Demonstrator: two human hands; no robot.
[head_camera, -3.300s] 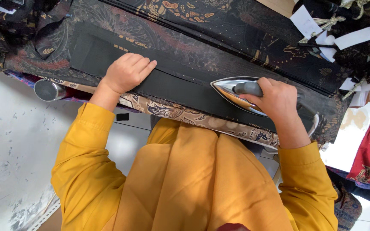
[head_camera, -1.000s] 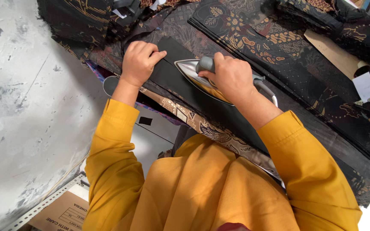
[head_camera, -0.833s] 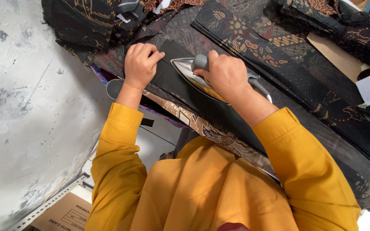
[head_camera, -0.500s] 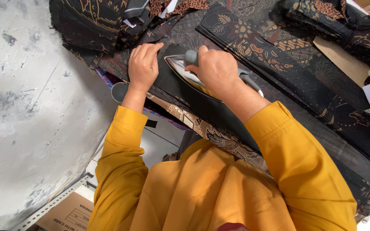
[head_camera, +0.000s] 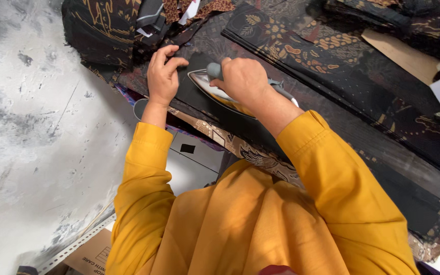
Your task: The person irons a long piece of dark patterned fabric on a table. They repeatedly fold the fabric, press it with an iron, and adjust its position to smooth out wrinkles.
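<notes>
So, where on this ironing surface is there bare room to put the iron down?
Free: the black strip behind the iron, along the right sleeve. Crowded: left hand blocks the iron's tip; fabric scraps pile beyond; folded patterned cloth fills the far side.

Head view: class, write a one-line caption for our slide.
Right hand presses a metal iron along a black fabric strip while the left hand holds its end.
</notes>
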